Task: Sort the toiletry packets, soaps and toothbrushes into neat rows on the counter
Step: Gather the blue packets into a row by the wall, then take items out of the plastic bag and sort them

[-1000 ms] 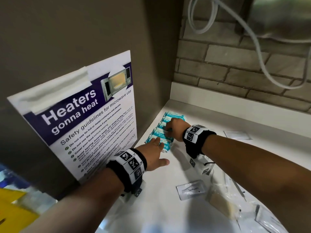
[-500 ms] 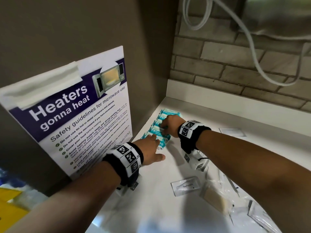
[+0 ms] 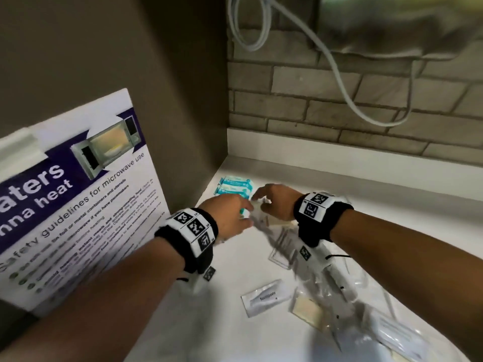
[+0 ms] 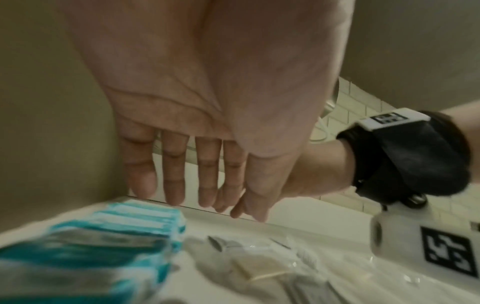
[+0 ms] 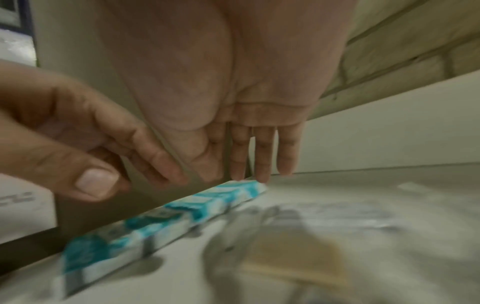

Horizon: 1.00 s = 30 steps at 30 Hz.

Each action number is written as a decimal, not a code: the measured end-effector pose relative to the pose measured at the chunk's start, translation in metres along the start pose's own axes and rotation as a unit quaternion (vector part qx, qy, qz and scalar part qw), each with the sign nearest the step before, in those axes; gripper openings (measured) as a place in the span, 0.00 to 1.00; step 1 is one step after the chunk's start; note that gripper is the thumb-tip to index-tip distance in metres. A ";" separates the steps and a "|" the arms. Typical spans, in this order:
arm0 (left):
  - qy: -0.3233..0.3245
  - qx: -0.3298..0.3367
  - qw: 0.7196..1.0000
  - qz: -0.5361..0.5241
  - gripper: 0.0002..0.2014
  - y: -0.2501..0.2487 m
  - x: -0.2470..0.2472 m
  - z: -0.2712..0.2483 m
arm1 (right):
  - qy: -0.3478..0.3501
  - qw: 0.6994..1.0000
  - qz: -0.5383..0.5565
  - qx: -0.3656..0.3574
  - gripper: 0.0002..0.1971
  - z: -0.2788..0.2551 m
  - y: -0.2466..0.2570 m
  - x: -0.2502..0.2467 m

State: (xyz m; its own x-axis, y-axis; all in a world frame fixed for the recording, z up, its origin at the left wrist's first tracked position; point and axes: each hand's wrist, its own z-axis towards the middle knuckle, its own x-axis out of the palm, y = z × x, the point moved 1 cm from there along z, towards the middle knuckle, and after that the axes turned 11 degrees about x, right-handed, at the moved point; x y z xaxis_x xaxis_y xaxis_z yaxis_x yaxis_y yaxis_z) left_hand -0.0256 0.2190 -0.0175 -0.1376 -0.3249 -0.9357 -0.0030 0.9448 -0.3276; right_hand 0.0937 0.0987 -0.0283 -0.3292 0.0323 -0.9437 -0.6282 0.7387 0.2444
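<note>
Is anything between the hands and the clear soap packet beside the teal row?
Nothing visible. Both the left hand and right hand hover open right above the soap packet, which lies beside the teal row.

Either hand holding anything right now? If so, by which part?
Nothing held: left hand and right hand both show straight, empty fingers; the clear-wrapped beige soap bar and teal-and-white packets lie on the white counter below.

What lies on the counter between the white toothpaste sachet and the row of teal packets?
In the head view, mostly bare counter lies between the toothpaste sachet and the teal packets, with both hands above its far end.
</note>
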 end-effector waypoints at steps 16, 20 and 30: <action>0.086 -0.052 0.993 0.065 0.26 -0.035 0.037 0.148 | 0.042 0.981 -0.157 0.107 0.21 0.001 -0.155 -0.005; 0.102 -0.067 0.990 0.064 0.21 -0.037 0.036 0.152 | 0.033 0.987 -0.092 0.130 0.17 0.006 -0.162 -0.009; -0.113 -0.025 0.986 -0.118 0.09 -0.058 0.012 0.119 | 0.011 0.977 0.136 0.163 0.08 -0.039 -0.174 -0.019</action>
State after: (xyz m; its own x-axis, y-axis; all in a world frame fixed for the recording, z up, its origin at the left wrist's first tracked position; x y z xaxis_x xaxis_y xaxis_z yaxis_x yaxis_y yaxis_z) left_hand 0.0910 0.1551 -0.0251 0.0964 -0.5309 -0.8419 -0.0591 0.8413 -0.5373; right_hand 0.1818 -0.0570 -0.0439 -0.4710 0.2454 -0.8473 -0.2591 0.8797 0.3988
